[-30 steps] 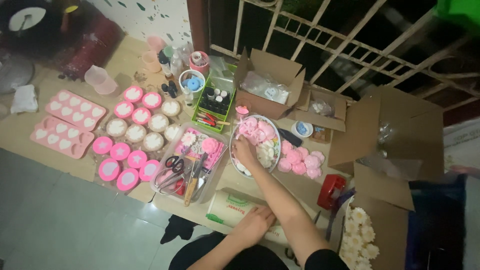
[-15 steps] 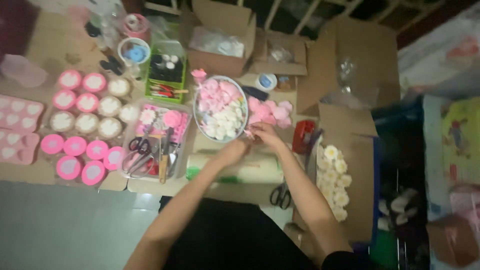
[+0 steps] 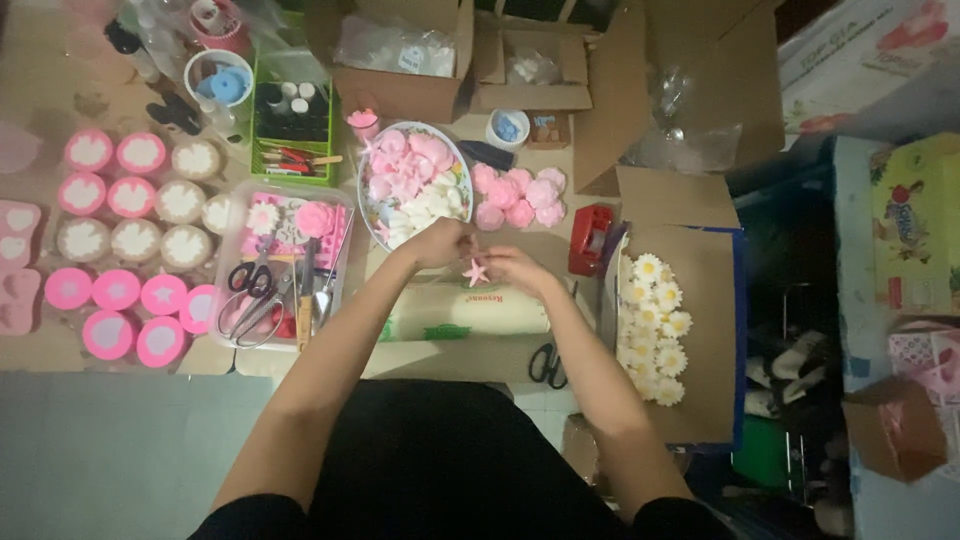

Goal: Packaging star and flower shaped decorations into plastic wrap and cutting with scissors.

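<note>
My left hand (image 3: 438, 243) and my right hand (image 3: 512, 266) meet in front of me, both pinching a small pink star-shaped piece (image 3: 474, 271). Just beyond them stands a round plate (image 3: 372, 226) heaped with pink and white moulded flowers. A loose pile of pink flowers (image 3: 518, 196) lies to the right of the plate. Under my hands lies a long pale roll-shaped package (image 3: 460, 312).
Pink and white round moulds (image 3: 130, 240) fill the left. A clear tray with scissors and tools (image 3: 280, 275) sits beside them. A green basket (image 3: 292, 135), open cardboard boxes (image 3: 400, 60), a red tape dispenser (image 3: 590, 240), white daisies in a box (image 3: 655, 325) and black scissors (image 3: 546, 364) surround me.
My view swung left and nearer. My hands left the plate and came together over the package, now holding the pink star between them.
</note>
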